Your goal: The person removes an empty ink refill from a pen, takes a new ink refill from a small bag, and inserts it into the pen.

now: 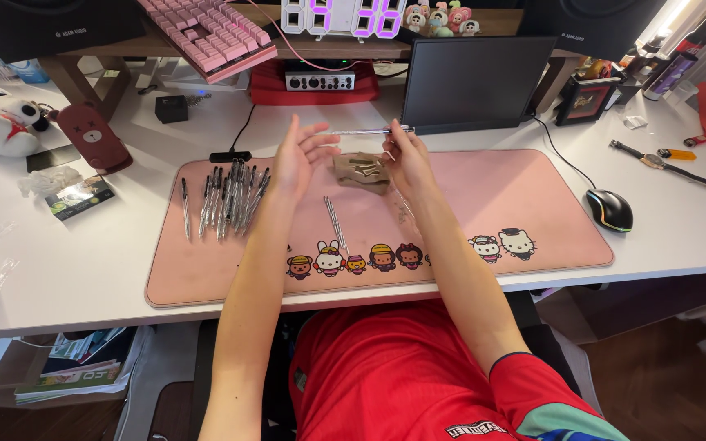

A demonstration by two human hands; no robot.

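— Hands first, from the head camera: your left hand [300, 155] is raised above the pink desk mat [533, 220], palm open, fingers spread, holding nothing.

— And my right?

— Your right hand [404, 159] is closed, pinching a slim clear pen [361, 131] at one end; the pen lies level in the air, its other end pointing toward your left fingertips without touching them.

— What's below?

— Between your wrists, a small brown pile of parts [361, 171] sits on the mat. A few loose thin refills [335, 219] lie just nearer you. Left of your left arm, a row of clear pens [230, 200] rests side by side on the mat. A black mouse [609, 209] sits off the mat's right edge.
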